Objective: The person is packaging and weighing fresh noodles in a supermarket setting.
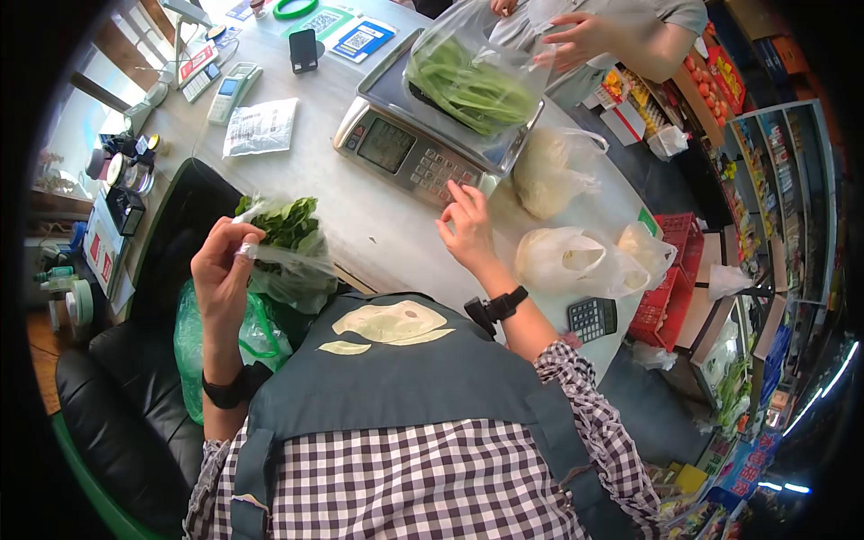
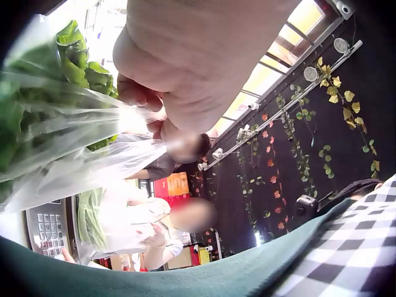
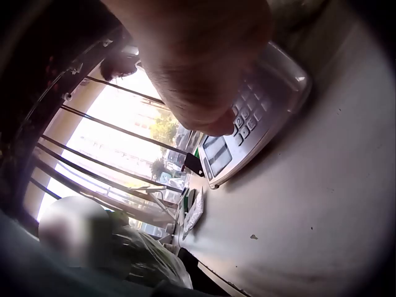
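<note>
My left hand (image 1: 220, 270) pinches the gathered neck of a clear plastic bag of leafy greens (image 1: 292, 234), held up at the left by the counter edge. In the left wrist view the bag (image 2: 55, 148) hangs from the thumb and fingers, its leaves pressed against the film. Over the keypad (image 1: 439, 176) of a weighing scale (image 1: 353, 144), my right hand (image 1: 470, 232) has its index finger stretched to the keys. A clear bag of long green vegetables (image 1: 472, 85) lies on the scale's pan. From the right wrist, the hand (image 3: 204, 80) hides part of the keypad.
Across the counter (image 1: 405, 252), another person's hand (image 1: 585, 40) is beside the bag on the scale. White plastic bags (image 1: 562, 261) and a calculator (image 1: 591, 319) sit at the right. A card terminal (image 1: 232, 90) stands far left. Below my left hand is a green bag (image 1: 189, 360).
</note>
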The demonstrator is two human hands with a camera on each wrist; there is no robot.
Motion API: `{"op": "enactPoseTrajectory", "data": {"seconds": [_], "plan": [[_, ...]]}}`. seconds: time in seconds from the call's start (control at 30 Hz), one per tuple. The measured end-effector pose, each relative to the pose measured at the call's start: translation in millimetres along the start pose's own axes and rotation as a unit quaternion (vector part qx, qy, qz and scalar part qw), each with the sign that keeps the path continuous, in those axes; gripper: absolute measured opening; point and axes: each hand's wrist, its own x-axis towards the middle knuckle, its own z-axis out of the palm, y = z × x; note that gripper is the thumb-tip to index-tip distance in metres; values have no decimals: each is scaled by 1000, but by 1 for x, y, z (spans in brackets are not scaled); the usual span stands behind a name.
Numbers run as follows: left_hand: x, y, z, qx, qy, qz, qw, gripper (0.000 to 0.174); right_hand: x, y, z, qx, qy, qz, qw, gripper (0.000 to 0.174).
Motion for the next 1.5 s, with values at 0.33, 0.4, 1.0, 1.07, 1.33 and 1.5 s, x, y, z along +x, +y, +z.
{"op": "enactPoseTrajectory", "data": {"seconds": [0.33, 0.4, 1.0, 1.07, 1.33, 1.5], "plan": [[8, -19, 22, -2, -75, -23, 997, 4, 27, -9, 39, -150, -97, -128, 976, 19], [5, -20, 25, -2, -87, -23, 996, 3, 30, -6, 45, -158, -97, -129, 974, 19], [-5, -22, 20, -5, -78, -60, 995, 6, 45, 9, 38, -185, 19, -91, 978, 14], [-3, -19, 23, -21, -72, -63, 995, 6, 47, 10, 37, -208, 13, -106, 972, 15], [3, -16, 26, -24, -68, -65, 995, 6, 47, 11, 34, -208, 5, -81, 975, 14], [9, -16, 30, -23, -55, -70, 996, 5, 26, 20, 19, -196, 19, -79, 977, 13]]}}
